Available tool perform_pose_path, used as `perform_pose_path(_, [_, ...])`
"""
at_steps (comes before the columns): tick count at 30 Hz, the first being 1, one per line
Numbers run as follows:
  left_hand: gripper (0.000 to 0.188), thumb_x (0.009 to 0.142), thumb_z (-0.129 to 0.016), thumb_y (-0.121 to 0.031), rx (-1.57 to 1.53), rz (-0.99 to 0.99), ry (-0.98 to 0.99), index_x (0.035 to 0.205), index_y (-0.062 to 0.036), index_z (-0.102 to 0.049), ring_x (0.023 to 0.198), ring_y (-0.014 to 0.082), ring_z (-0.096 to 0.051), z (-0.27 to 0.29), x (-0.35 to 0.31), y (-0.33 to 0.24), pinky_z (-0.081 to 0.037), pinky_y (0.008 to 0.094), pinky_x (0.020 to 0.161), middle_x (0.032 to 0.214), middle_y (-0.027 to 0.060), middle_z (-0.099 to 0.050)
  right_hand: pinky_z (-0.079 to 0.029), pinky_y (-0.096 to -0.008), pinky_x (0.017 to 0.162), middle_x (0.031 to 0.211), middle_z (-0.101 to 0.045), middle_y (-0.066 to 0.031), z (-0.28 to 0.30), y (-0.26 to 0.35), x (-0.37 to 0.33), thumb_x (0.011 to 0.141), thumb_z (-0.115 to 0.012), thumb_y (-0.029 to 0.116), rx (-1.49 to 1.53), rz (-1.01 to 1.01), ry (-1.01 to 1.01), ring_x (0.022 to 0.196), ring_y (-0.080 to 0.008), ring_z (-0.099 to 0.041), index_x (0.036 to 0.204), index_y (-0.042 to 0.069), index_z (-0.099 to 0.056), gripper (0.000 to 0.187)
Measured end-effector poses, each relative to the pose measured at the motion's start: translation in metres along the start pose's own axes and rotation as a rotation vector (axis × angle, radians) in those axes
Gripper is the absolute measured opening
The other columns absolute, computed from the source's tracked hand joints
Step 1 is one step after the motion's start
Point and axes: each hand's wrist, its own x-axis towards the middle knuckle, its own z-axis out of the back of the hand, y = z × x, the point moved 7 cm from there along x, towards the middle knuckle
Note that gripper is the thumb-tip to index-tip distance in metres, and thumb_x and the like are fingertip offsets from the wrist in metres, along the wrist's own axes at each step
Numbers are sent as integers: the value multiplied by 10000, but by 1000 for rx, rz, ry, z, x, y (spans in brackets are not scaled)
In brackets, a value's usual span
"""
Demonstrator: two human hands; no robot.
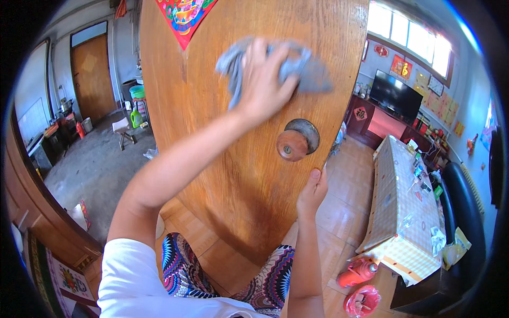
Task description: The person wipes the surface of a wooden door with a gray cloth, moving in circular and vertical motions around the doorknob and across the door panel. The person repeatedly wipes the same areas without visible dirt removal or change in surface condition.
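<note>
A wooden door (212, 159) stands upright close in front of me. My left hand (265, 79) presses a grey-blue cloth (233, 63) against its upper face, with the cloth's right end smeared by motion. Lower down, my right hand (313, 193) grips the door's right edge, its thumb on the front face and the other fingers hidden behind. Between the two hands sits a round wooden doorknob (292, 146) on a dark metal plate. A red paper decoration (184, 26) is stuck to the door above the cloth.
To the right, a long table (395, 212) under a checked cloth holds small items, with a black sofa (466, 212) beside it. A red thermos (358, 273) and a pink-lined bin (362, 301) stand on the floor. A television (396, 95) is farther back. Leftward, a stool (123, 132) stands on grey floor.
</note>
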Motion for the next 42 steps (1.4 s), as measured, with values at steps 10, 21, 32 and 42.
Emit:
perform_pose_path(10, [342,767,-810,-139,-63,-168,49,1090,-157,-700,1175,408,-513,-4,-6,-2,-418,476,961,1204,161,-558,-490,-357,745,873,-662,-98,-2,9,-1,1072,-543,529,54,-4,22,802,-179,-589,1157,-27,-646,572])
perform_pose_path(21, [370,841,-707,-106,-24,-70,-195,1199,-58,-627,1146,430,-541,-9,106,-11,-438,493,1008,1174,249,-555,-487,-360,696,805,-637,-103,0,10,2,1072,-563,492,29,19,19,738,-177,-566,1108,-28,-633,526])
perform_pose_path(32, [359,745,-774,-101,-71,-157,322,1079,-122,-642,1257,391,-488,-2,-9,-28,-389,481,1030,1278,162,-533,-480,-375,671,793,-632,-119,-7,11,0,1066,-559,509,33,29,15,712,-210,-578,1132,-19,-642,539])
perform_pose_path(42, [357,801,-794,-168,67,-100,-142,1140,-150,-684,1189,393,-521,0,136,-7,-406,498,997,1198,175,-582,-503,-388,710,846,-670,-141,-6,8,-1,1075,-555,476,26,38,38,744,-236,-612,1153,-21,-641,510])
